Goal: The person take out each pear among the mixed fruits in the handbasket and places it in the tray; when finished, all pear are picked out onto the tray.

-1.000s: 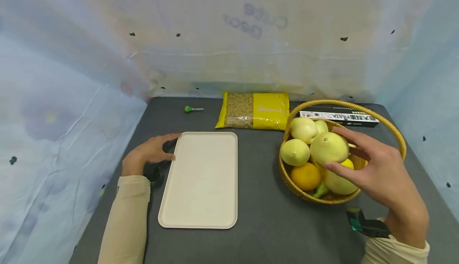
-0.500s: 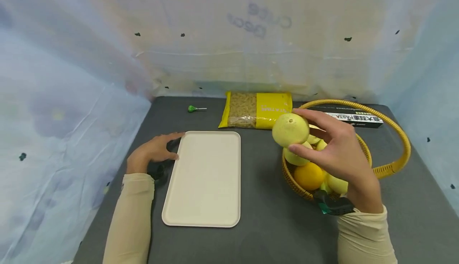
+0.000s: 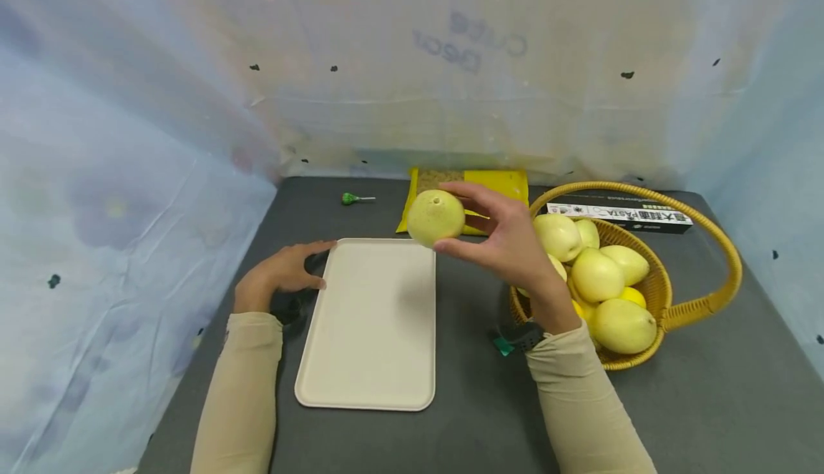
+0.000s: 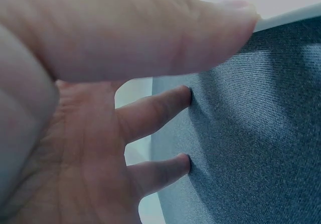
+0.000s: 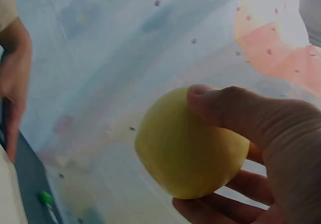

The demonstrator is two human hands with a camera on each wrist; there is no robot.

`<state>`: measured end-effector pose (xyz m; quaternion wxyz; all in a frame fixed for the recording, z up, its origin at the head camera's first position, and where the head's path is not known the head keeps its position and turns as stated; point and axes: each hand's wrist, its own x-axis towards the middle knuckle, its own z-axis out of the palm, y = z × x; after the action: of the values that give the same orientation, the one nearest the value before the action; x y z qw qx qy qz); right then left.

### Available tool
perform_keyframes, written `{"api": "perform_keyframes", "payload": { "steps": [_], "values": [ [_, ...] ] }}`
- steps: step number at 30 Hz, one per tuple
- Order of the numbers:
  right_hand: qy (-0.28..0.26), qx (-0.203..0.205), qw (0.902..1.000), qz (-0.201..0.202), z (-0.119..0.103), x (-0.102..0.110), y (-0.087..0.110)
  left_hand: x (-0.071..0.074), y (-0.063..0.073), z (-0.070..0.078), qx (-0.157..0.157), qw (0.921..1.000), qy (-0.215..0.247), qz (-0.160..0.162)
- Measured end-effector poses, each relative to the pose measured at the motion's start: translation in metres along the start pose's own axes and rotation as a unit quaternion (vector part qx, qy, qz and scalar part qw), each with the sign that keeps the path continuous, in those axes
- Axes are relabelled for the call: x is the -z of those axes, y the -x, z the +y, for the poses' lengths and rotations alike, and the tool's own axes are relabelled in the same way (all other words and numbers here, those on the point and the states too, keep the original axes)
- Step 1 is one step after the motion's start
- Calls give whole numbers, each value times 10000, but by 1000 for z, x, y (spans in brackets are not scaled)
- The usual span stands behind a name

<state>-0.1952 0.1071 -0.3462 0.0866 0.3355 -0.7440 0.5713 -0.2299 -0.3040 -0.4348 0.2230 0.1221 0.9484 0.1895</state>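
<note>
My right hand (image 3: 508, 234) holds a pale yellow-green pear (image 3: 435, 218) between thumb and fingers, above the far right corner of the cream tray (image 3: 367, 324). In the right wrist view, the thumb lies on one side of the pear (image 5: 188, 146) and several fingers on the other. My left hand (image 3: 283, 270) rests at the tray's left edge. Its thumb (image 4: 220, 38) touches the rim in the left wrist view, while two fingertips meet the dark tabletop. A wicker basket (image 3: 659, 281) of similar pale fruit stands right of my right hand, which hides part of it.
Behind the right hand lies a yellow pasta bag (image 3: 508, 182), partly hidden. A long black pasta box (image 3: 656, 218) lies behind the basket, whose hooped handle (image 3: 727, 259) rises above it. A green lollipop (image 3: 350, 199) lies beyond the tray. Patterned curtains (image 3: 412, 66) enclose the table.
My right hand has carried the pear up and left, from over the basket to above the tray's far right corner. The left hand has stayed at the tray's left edge.
</note>
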Motion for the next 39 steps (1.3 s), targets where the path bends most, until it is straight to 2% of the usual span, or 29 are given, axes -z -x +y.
{"api": "perform_keyframes", "payload": {
  "steps": [6,11,17,24,29,34,39],
  "values": [
    [-394,-28,9986,-353,21,-37,-24,0,0,2,184,9998,-20,19],
    [-635,-149,9959,-625,41,-67,-43,1,0,5,219,9998,-13,39],
    [-355,-249,9952,-877,69,-99,-57,1,0,5,242,9997,29,35],
    [-328,-902,9884,-1174,98,-129,-58,1,2,3,281,9995,89,85],
    [-166,-1205,9834,-1345,117,-144,-54,1,1,3,206,9997,75,125],
    [-17,-1280,9811,-1449,132,-157,-51,2,1,3,148,9998,48,123],
    [-42,-1262,9829,-1340,137,-166,-50,1,1,4,206,9997,28,117]
  ]
}}
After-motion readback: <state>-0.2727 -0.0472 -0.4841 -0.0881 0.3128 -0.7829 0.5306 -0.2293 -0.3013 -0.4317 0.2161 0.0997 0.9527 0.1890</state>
